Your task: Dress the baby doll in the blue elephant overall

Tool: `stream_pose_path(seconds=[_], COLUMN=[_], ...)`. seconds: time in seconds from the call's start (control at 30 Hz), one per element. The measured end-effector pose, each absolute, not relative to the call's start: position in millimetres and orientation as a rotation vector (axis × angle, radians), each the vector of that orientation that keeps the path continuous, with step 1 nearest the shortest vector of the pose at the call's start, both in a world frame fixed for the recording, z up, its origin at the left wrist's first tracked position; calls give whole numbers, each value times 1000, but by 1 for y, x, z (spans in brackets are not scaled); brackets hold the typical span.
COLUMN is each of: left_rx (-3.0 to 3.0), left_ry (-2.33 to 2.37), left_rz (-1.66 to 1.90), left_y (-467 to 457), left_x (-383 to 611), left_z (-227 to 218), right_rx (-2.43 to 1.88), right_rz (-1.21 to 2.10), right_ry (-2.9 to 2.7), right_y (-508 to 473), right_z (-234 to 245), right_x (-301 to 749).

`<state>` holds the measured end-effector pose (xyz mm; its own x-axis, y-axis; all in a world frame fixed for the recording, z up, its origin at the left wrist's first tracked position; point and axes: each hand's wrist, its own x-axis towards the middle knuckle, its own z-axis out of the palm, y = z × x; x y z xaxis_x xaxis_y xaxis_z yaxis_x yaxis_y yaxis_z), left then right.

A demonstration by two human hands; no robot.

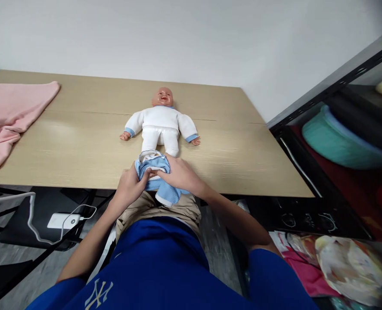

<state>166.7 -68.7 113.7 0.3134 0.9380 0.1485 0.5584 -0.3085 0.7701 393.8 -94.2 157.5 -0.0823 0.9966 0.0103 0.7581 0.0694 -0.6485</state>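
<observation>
A baby doll (164,97) lies face up on the table, its head toward the wall and its arms spread. It wears a white top (161,116) with blue cuffs, and its legs (169,141) are white. At the table's front edge, both hands grip light blue doll pants (168,193) with white trim, bunched around the opening. My left hand (131,183) pinches the left side of the opening, and my right hand (181,173) the right side. Part of the pants hangs over the edge. The doll's feet are hidden behind the bunched cloth; whether they are inside it, I cannot tell.
A pink cloth (23,107) lies on the table (81,142) at the left. Below it, a white power bank (63,221) with a cable rests on a black chair (26,232). To the right stands a shelf holding a teal basin (339,137), with plastic bags (349,262) beneath.
</observation>
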Motion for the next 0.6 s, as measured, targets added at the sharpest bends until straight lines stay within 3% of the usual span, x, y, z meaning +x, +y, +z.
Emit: stream_pose_path(seconds=[0.4,0.6], left_rx=[2216,2294], left_ry=[1329,1296], left_rz=[582,645], left_y=[-63,-64], left_x=[165,163], left_z=[90,79], right_rx=[-1938,-1814], right_rz=[563,700], right_ry=[-2242,-2210], right_y=[-89,-90], right_z=[166,155], right_x=[382,396])
